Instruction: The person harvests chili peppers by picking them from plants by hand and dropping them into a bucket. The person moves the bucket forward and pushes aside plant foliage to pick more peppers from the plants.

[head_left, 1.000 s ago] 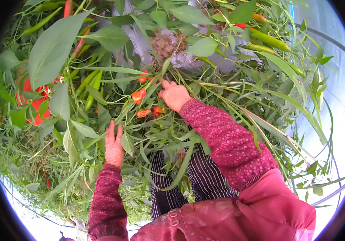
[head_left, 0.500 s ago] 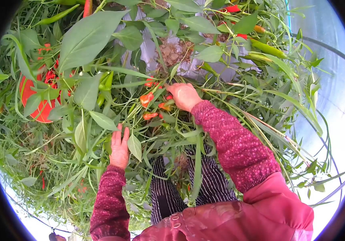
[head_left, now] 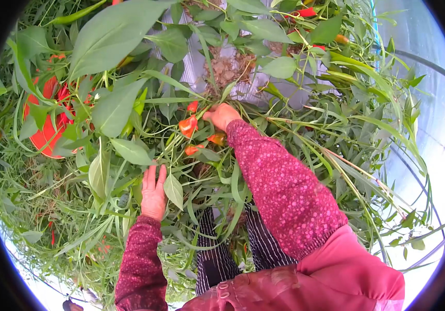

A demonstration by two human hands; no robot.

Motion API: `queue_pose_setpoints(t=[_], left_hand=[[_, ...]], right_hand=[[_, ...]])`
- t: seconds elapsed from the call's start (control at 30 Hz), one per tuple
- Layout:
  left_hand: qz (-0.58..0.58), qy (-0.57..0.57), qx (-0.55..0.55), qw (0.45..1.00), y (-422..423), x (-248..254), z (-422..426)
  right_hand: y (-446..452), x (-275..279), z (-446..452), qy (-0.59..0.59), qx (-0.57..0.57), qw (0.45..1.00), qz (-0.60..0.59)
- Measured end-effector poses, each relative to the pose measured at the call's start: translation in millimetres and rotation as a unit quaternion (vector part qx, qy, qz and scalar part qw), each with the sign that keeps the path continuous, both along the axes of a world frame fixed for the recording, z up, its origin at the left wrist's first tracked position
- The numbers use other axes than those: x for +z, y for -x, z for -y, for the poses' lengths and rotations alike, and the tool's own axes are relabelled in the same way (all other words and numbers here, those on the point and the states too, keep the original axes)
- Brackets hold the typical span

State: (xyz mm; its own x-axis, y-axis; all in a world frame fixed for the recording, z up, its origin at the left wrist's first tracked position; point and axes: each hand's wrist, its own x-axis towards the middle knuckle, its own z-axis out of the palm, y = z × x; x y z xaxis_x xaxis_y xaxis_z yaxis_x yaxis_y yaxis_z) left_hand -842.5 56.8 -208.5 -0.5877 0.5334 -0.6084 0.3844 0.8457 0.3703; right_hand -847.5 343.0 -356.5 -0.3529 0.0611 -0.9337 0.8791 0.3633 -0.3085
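My right hand (head_left: 221,116) reaches into the middle of the pepper plants with its fingers curled inward. What lies between those fingers is hidden by the hand and leaves. Just left of it hang an orange-red pepper (head_left: 188,126) and a small red pepper (head_left: 192,107). Below the hand are an orange pepper (head_left: 217,139) and another red-orange pepper (head_left: 193,150). My left hand (head_left: 153,194) rests among the foliage at lower left, fingers stretched out, beside a broad leaf (head_left: 173,191); no object shows in it.
A red container (head_left: 49,137) with red peppers sits at left, partly behind leaves. More red peppers (head_left: 305,12) and green peppers (head_left: 349,62) hang at upper right. Pale ground sheeting (head_left: 194,57) shows between stems. Long grass blades and stems (head_left: 347,171) cross the right side, near translucent sheeting (head_left: 419,36).
My right hand has shifted slightly left and its forearm has swung left. A red pepper that showed beside its fingers is out of sight. My left hand stays about where it was.
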Motion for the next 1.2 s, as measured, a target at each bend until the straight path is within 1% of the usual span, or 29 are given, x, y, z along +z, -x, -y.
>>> queue_pose_setpoints(t=[0.03,0.07,0.13,0.17,0.2,0.27,0.3,0.33,0.4,0.47,0.53,0.6,0.67,0.73,0.77,0.8,0.9,0.93,1.0,1.03,1.07,1.13,1.2], left_hand=[[-0.003,-0.001,0.001,1.0,-0.1,-1.0,-0.9],[-0.005,0.001,-0.004,1.0,-0.8,-1.4,-0.9],[-0.008,0.007,-0.011,1.0,-0.7,0.6,-0.6],[-0.003,0.004,-0.009,1.0,0.2,1.5,-1.3],[0.004,0.0,-0.007,1.0,0.7,3.1,-1.8],[0.013,-0.002,-0.005,1.0,2.4,5.5,-3.0],[0.015,0.002,-0.003,1.0,2.6,5.5,-4.4],[0.016,0.006,0.0,1.0,3.3,4.9,-6.0],[0.009,-0.003,0.002,1.0,2.3,2.1,-6.3],[0.007,-0.011,0.001,1.0,0.9,1.5,-4.7],[0.012,-0.003,0.008,1.0,-1.1,-0.1,-4.1],[0.014,-0.015,-0.003,1.0,2.5,2.6,0.2],[0.006,-0.026,-0.004,1.0,1.0,-0.2,-0.2],[-0.007,-0.036,-0.011,0.999,0.3,0.5,-4.2],[-0.006,-0.032,-0.006,0.999,1.5,1.9,-6.2],[-0.005,-0.027,0.001,1.0,2.6,2.5,-7.0],[-0.023,-0.032,-0.008,0.999,6.8,5.2,-9.6],[-0.028,-0.028,-0.009,0.999,6.3,6.0,-11.0],[-0.035,-0.042,-0.021,0.998,6.7,5.1,-7.6],[-0.043,-0.034,-0.034,0.998,7.9,7.2,-8.4],[-0.052,-0.027,-0.047,0.997,8.7,8.0,-9.3],[-0.052,-0.037,-0.051,0.997,7.4,6.1,-10.4],[-0.071,-0.059,-0.044,0.995,6.6,3.6,-10.7]], right_hand=[[2.8,4.2,7.0,-0.073,0.054,0.996,-0.002],[2.8,8.3,10.1,-0.072,0.054,0.996,-0.004],[1.4,13.5,16.9,-0.15,0.09,0.984,-0.027],[0.9,11.1,19.7,-0.165,0.088,0.982,-0.037],[1.0,9.7,20.6,-0.163,0.085,0.982,-0.037],[-2.9,5.2,21.0,-0.157,0.041,0.987,-0.011],[-6.2,5.6,21.2,-0.155,0.006,0.987,-0.029],[-9.6,6.7,20.8,-0.158,0.006,0.987,-0.03],[-13.1,6.7,19.4,-0.129,-0.032,0.99,-0.037],[-4.3,14.8,16.4,-0.124,-0.033,0.99,-0.051],[2.9,24.0,15.6,-0.113,0.03,0.993,0.01],[0.3,27.1,24.8,-0.137,0.042,0.99,0.004],[-8.0,24.6,26.8,-0.169,0.033,0.984,-0.04],[-8.9,26.0,26.8,-0.173,0.019,0.983,-0.065],[-5.5,29.4,23.0,-0.146,0.034,0.988,-0.019],[-3.4,34.3,19.6,-0.155,0.034,0.987,-0.02],[-9.7,34.4,14.4,-0.096,0.057,0.991,-0.071],[-12.7,32.3,9.8,-0.105,0.054,0.99,-0.071],[-22.0,29.7,-3.6,-0.125,0.051,0.975,-0.179],[-30.6,31.2,-13.3,-0.193,0.047,0.944,-0.264],[-29.7,43.0,-32.1,-0.212,0.052,0.935,-0.281],[-30.4,69.9,-79.4,-0.235,0.103,0.945,-0.203],[-54.6,70.9,-130.8,-0.308,0.142,0.922,-0.189]])
